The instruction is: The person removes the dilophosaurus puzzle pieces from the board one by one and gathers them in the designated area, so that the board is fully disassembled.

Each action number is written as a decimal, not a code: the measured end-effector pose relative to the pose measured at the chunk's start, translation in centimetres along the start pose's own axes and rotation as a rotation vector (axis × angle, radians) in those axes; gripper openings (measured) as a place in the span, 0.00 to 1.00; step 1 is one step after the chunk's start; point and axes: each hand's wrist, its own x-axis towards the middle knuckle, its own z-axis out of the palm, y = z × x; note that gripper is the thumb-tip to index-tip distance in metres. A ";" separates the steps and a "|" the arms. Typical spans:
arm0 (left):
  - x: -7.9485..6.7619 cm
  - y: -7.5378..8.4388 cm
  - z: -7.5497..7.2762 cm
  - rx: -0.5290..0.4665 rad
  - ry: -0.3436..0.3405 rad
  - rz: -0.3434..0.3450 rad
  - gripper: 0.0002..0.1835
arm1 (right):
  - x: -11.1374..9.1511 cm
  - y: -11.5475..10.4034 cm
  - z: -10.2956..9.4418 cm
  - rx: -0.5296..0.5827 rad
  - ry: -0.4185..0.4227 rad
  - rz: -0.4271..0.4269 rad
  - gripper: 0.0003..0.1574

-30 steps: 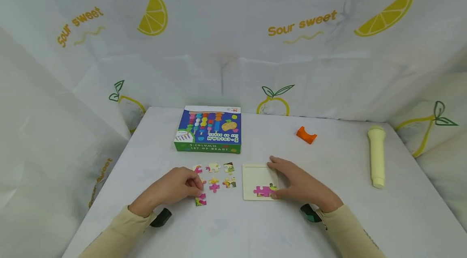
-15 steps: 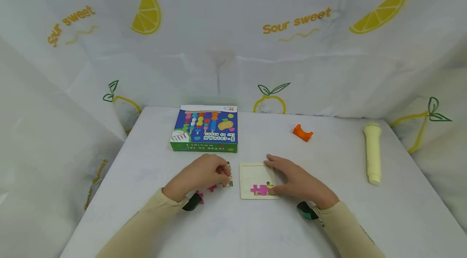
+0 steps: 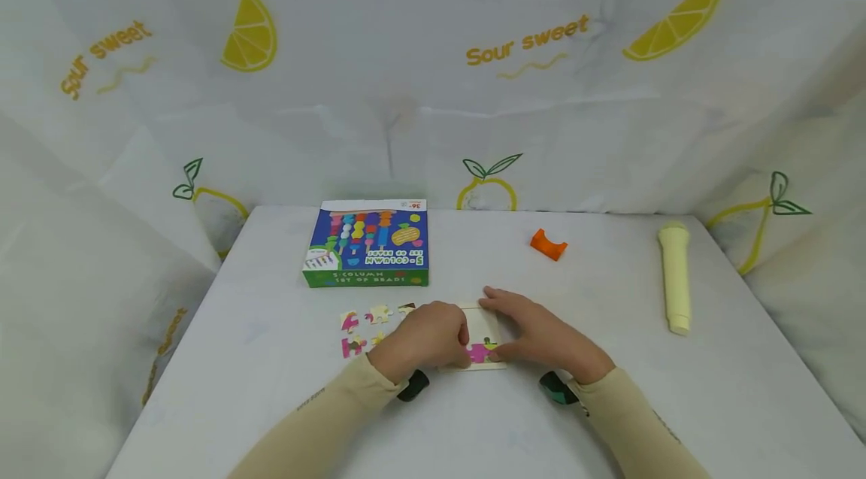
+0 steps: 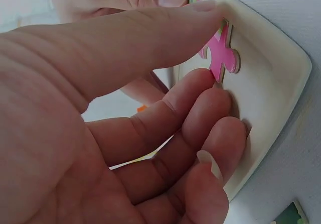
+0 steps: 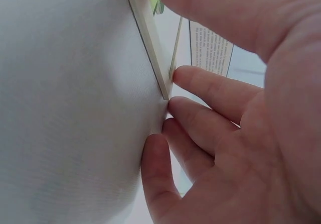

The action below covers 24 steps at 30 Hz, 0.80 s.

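Note:
My left hand [image 3: 433, 336] reaches over the left part of a wooden puzzle tray [image 4: 271, 78]. In the left wrist view its thumb and index finger pinch a pink puzzle piece [image 4: 220, 56] close over the tray floor, while the other fingers curl loosely below. My right hand [image 3: 541, 328] holds the tray's right side. Its thumb lies by the near corner over joined pink puzzle pieces [image 3: 482, 353], and the index finger reaches the far corner. Loose puzzle pieces [image 3: 379, 313] lie left of the tray, partly hidden by the left hand and sleeve.
A blue and green bead-set box [image 3: 365, 242] stands behind the loose pieces. Toward the back right lies an orange curved block [image 3: 549, 244]. A pale yellow rod-shaped object [image 3: 675, 276] lies far right. Patterned white curtains [image 3: 406, 88] surround the white table [image 3: 609, 298].
My left hand has moved right from the loose pieces to the tray. The right hand stays on the tray's right side. The head view has shifted slightly.

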 end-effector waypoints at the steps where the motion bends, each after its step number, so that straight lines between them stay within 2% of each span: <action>1: 0.0 0.0 0.1 0.004 0.001 -0.005 0.12 | 0.1 -0.1 0.0 -0.005 -0.001 -0.002 0.50; 10: -0.2 0.7 0.4 0.013 0.026 -0.019 0.12 | 0.2 0.0 0.0 -0.025 0.001 0.007 0.50; 24: -0.5 0.6 0.7 0.018 0.042 -0.015 0.12 | 0.4 0.3 0.4 -0.013 0.008 0.003 0.50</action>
